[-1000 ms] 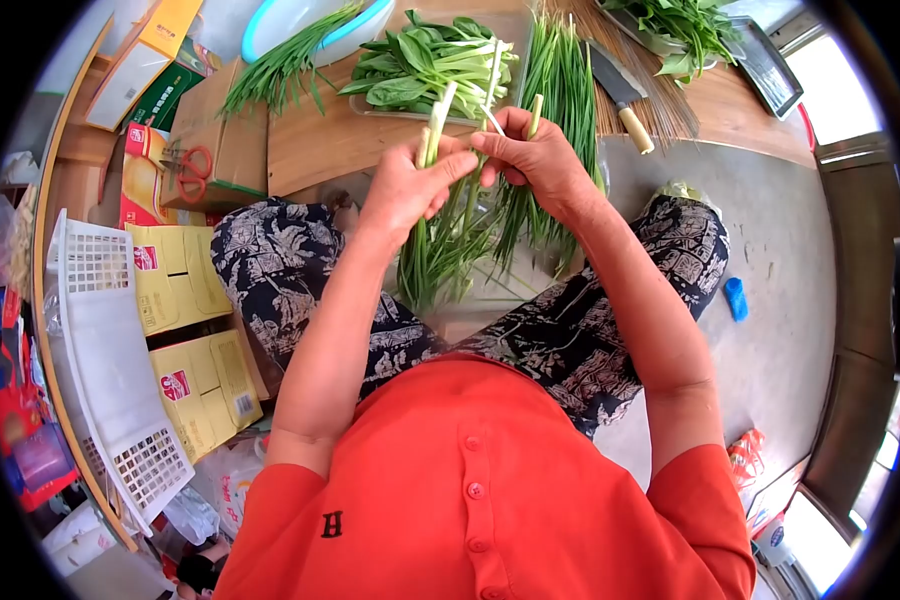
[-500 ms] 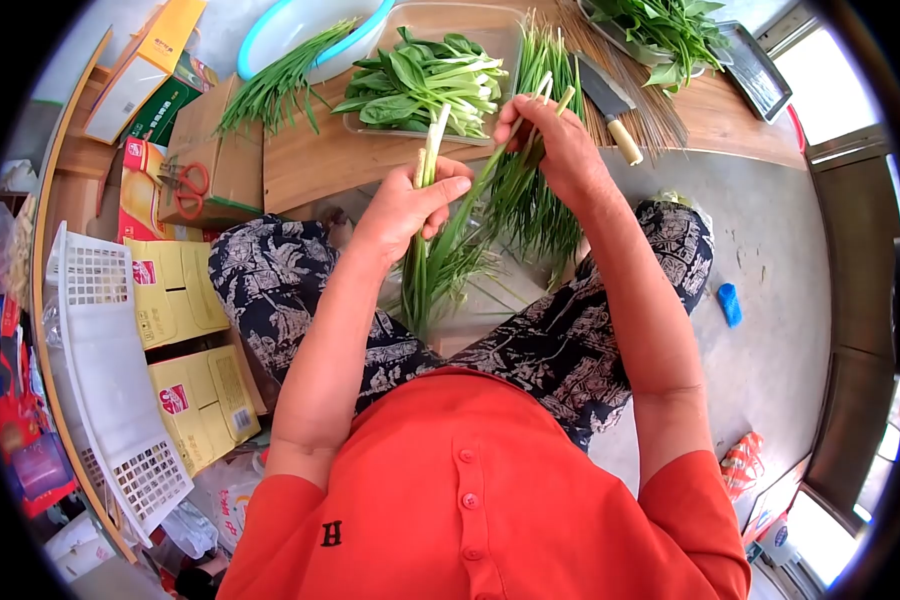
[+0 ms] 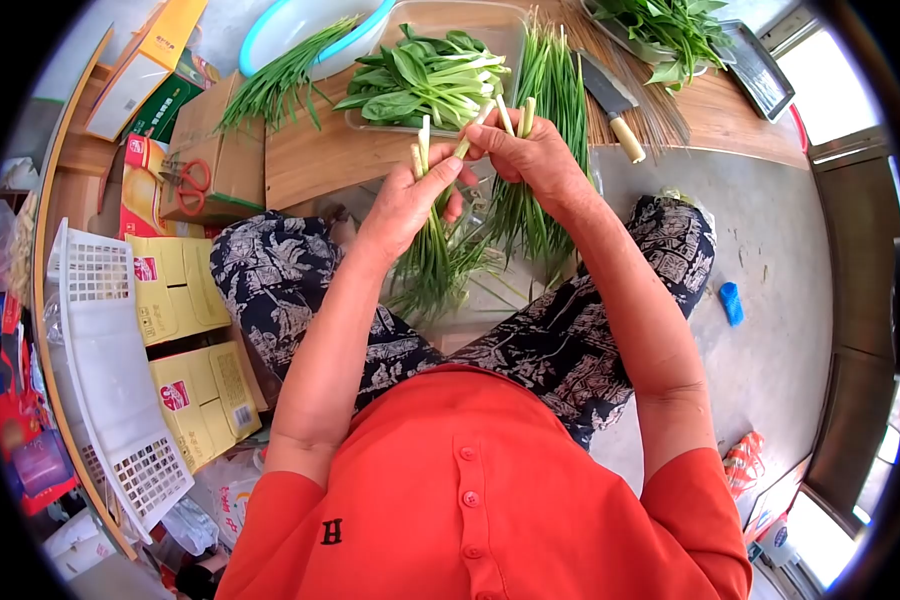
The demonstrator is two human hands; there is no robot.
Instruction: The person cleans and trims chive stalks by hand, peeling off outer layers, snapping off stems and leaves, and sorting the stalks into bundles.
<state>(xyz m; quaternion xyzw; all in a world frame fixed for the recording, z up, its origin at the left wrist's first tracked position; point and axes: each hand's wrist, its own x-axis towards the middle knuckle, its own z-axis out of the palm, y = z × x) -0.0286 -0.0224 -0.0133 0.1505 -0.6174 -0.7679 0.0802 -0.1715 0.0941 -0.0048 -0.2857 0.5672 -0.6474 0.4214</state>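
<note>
My left hand [image 3: 402,208] is closed around a small bunch of chives [image 3: 432,262], pale stalk ends up and long green leaves hanging below. My right hand [image 3: 542,160] is closed on a second bunch of chives [image 3: 518,218], its pale ends poking out above the fingers. The two hands almost meet, and a single stalk [image 3: 477,125] slants between their fingertips. Just beyond them, leafy greens [image 3: 405,78] with pale stems fill a clear plastic tray [image 3: 370,126]. More chives [image 3: 553,75] lie on the wooden table right of that tray.
A knife [image 3: 605,88] lies on the table [image 3: 315,165] at the right, near leafy greens [image 3: 660,25] and a dark tray [image 3: 755,70]. A blue-rimmed basin [image 3: 355,42] stands at the back left. Scissors [image 3: 192,188] rest by a cardboard box [image 3: 205,125]. A white basket [image 3: 105,350] is at left.
My right hand has moved left and slightly down, towards my left hand. The stalks in my left hand now sit lower, and one stalk crosses between the fingertips.
</note>
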